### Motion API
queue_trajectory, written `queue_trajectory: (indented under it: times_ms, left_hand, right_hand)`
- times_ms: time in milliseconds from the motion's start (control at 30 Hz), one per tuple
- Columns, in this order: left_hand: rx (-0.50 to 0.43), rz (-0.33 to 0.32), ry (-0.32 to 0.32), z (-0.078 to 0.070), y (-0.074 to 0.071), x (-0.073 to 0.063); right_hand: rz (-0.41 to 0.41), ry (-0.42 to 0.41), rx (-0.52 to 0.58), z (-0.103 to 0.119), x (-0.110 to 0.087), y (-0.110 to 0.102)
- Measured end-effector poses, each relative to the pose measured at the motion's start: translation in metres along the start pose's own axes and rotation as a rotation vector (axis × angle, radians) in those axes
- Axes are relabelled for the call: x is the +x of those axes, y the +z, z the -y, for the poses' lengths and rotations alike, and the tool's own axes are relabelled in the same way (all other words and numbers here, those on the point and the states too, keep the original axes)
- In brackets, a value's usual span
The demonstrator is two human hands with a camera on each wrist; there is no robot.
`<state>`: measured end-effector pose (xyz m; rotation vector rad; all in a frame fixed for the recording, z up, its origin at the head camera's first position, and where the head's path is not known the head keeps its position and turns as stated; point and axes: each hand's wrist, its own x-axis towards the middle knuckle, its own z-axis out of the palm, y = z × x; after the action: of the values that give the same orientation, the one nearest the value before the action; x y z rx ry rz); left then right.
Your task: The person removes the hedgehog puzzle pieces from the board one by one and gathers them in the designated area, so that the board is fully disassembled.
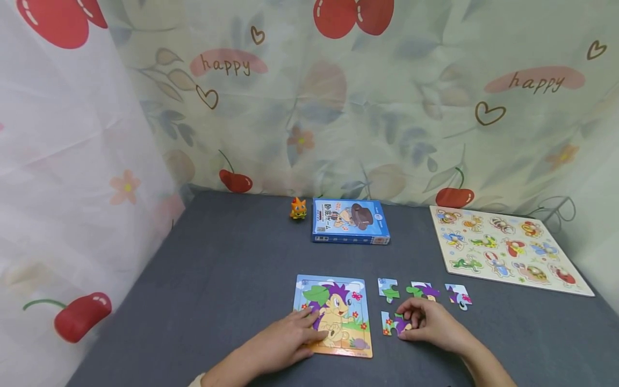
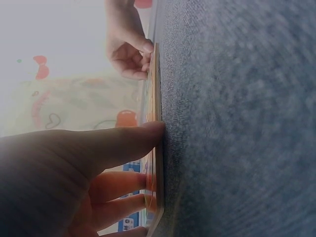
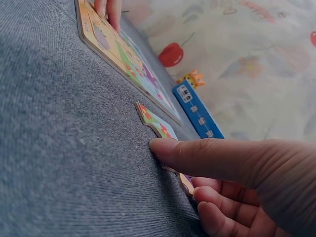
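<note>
A square puzzle board [image 1: 360,322] printed with a purple-haired hedgehog lies on the dark cloth. My left hand [image 1: 285,338] rests on its lower left part, fingers extended over the picture; the left wrist view shows the thumb [image 2: 133,140] against the board's edge. To the right, my right hand [image 1: 432,325] pinches a puzzle piece [image 1: 400,325] with purple on it, thumb at its near edge and curled fingers beyond. Beside that piece is a red-flowered puzzle piece [image 1: 387,323]. The fingers partly cover the pinched piece.
Behind the right hand lie a blue-and-green piece [image 1: 388,288], a purple-and-green piece [image 1: 425,290] and a piece with an eye [image 1: 458,295]. Farther back stand a small orange figurine [image 1: 298,208] and a blue box [image 1: 350,220]. An insect board [image 1: 512,247] lies at right.
</note>
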<state>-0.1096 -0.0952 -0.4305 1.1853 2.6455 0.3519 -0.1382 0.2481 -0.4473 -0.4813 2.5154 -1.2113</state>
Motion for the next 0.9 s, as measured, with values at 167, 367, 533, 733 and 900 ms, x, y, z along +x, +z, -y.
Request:
queue_trajectory:
  times_ms: [167,367,533,733,900]
  left_hand:
    - [0.000,-0.009,0.007,0.000,-0.001,0.000]
    - [0.012,-0.028,0.020,0.000,-0.001,0.000]
    - [-0.005,-0.016,0.009,0.000,-0.002,0.000]
    - [-0.014,-0.006,0.006,-0.001,-0.001,0.000]
    - [-0.005,-0.013,0.011,0.000,-0.001,0.000]
  right_hand:
    - [0.025,-0.011,0.029,0.002,0.001,-0.004]
    - [-0.005,-0.044,0.008,0.007,0.005,-0.010]
    - [0.005,-0.055,-0.036,0.017,0.016,-0.005]
    - [0.058,-0.071,-0.072,0.034,0.033,0.009]
    - [0.098,-0.114,-0.072,0.046,0.050,0.022]
